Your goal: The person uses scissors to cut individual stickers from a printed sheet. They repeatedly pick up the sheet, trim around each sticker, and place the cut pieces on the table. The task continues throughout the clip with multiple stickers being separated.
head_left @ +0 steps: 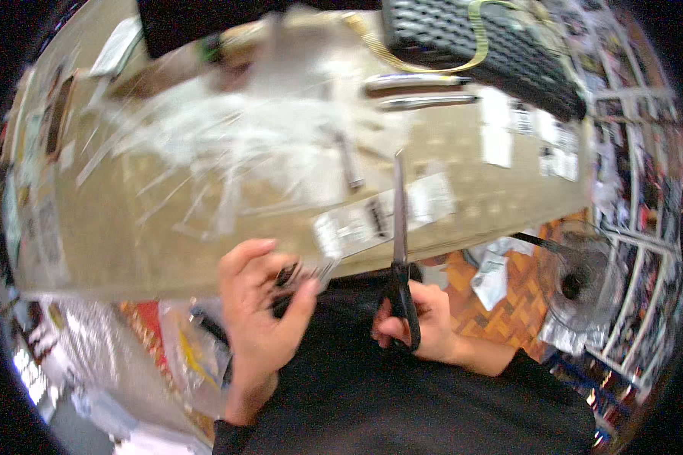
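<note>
My right hand [431,324] grips a pair of scissors [401,227] by the black handles. The blades point away from me, close together, and overlap a white printed label strip [347,230] at the table's near edge. To its left, my left hand [254,322] is raised in front of the same edge, its fingers curled round a small dark and clear object [287,279]. Blur and the fingers hide what that object is. A slim dark stick-like item [349,163] lies on the table beyond the strip.
Crumpled clear plastic bags [197,129] cover much of the table [167,262]. Farther back are two pens [417,81], a yellow measuring tape [379,57] and a dark keyboard [463,45]. White labels [496,136] lie at right. A round fan [577,265] stands beside shelves [626,167].
</note>
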Motion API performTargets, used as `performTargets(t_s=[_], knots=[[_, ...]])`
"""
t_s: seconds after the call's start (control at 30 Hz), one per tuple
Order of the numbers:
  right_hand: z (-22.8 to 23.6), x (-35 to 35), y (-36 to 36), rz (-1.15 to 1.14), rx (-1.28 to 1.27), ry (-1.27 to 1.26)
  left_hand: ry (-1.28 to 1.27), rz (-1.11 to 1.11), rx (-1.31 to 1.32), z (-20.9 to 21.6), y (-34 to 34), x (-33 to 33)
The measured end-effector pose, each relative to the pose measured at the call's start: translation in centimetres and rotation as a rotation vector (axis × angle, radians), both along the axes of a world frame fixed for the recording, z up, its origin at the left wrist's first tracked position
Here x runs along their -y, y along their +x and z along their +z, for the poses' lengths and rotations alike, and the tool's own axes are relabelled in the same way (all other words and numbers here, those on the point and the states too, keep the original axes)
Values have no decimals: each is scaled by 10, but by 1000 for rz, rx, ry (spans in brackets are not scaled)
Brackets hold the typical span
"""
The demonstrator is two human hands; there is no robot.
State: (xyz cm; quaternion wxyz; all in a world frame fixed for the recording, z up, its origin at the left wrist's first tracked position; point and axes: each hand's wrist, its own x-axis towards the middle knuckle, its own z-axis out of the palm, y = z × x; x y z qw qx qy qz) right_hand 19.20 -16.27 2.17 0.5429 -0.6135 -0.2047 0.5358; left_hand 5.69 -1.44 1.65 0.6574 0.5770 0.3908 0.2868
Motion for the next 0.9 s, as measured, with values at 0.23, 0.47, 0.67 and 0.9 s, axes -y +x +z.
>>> performTargets(t_s=[0.23,0.47,0.67,0.9], knots=[[21,-10,46,-146,317,60,172,-389,-108,28,43,2],[24,11,77,-378,420,-23,271,-386,-80,27,65,12],[38,39,217,-552,769,-97,797,-257,-380,12,38,-16],[33,9,315,-155,1261,-312,864,-311,-524,13,45,-14]])
